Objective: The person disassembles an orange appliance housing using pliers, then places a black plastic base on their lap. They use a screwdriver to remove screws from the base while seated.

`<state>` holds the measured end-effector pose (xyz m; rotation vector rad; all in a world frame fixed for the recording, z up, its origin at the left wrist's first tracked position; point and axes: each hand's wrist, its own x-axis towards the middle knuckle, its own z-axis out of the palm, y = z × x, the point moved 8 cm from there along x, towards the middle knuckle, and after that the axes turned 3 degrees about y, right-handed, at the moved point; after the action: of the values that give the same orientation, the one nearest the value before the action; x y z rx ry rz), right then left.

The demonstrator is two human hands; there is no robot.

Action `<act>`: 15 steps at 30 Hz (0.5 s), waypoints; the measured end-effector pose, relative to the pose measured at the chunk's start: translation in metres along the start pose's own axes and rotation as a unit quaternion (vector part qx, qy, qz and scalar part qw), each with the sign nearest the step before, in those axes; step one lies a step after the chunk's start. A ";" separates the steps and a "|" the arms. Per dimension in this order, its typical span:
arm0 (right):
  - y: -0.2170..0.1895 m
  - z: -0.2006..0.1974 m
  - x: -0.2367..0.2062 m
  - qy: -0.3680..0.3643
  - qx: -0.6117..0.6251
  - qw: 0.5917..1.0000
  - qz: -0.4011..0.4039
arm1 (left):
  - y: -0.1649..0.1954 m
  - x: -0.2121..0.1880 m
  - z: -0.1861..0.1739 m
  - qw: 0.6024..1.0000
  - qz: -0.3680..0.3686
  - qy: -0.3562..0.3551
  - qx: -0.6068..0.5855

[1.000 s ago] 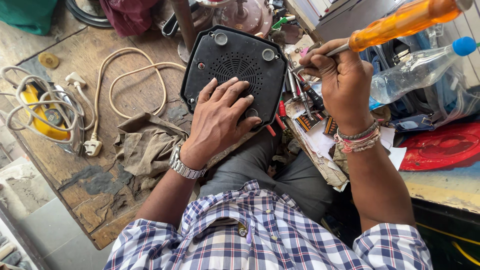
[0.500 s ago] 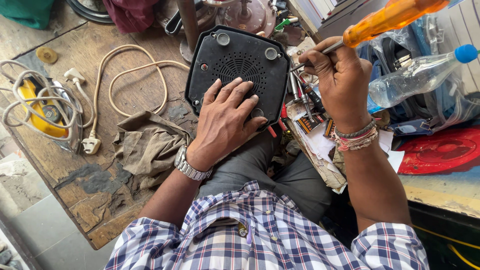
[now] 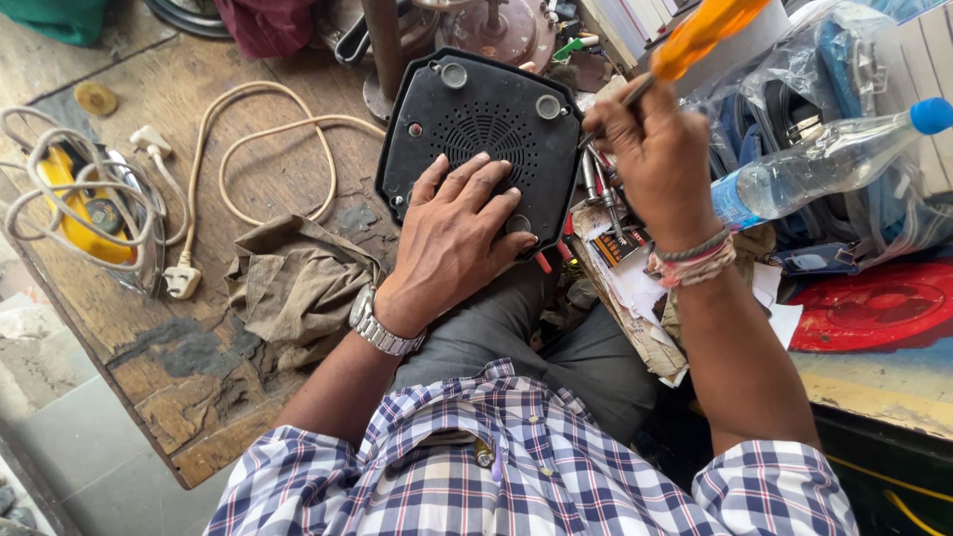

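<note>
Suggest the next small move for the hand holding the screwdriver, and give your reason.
Probably lower the screwdriver tip onto a screw hole near the right edge of the black base. The right hand holds it raised and tilted beside that edge, while the left hand lies flat on the base, steadying it.

Crumpled brown rag (image 3: 296, 283), cream power cord (image 3: 260, 149) with plug, clear water bottle (image 3: 824, 164), red plastic lid (image 3: 874, 308)
</note>
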<state>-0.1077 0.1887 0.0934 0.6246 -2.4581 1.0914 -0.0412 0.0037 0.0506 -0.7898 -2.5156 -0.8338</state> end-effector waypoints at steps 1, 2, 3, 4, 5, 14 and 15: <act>0.006 0.000 0.002 -0.001 0.039 0.999 0.027 | 0.000 -0.001 0.000 1.000 -0.002 -0.002 0.001; 0.008 0.000 0.005 -0.009 0.038 0.999 0.027 | -0.001 -0.001 0.000 1.000 0.000 -0.004 0.004; 0.010 0.000 0.007 -0.016 0.037 0.999 0.026 | -0.001 0.000 0.000 1.000 0.002 -0.001 0.003; 0.011 0.001 0.009 -0.024 0.037 0.999 0.026 | -0.001 0.000 -0.001 1.000 0.002 0.001 0.003; 0.012 0.001 0.011 -0.029 0.033 0.998 0.035 | 0.000 0.000 -0.001 1.000 0.000 0.001 0.001; -0.004 -0.016 0.017 0.016 0.055 0.998 -0.002 | -0.003 0.000 0.001 1.000 0.002 -0.002 0.003; -0.005 -0.022 0.017 0.027 0.074 0.997 -0.005 | -0.003 -0.001 0.001 1.000 -0.003 -0.003 0.004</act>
<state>-0.1160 0.1987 0.1191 0.6411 -2.3411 1.2784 -0.0426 0.0016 0.0482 -0.7849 -2.5266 -0.8242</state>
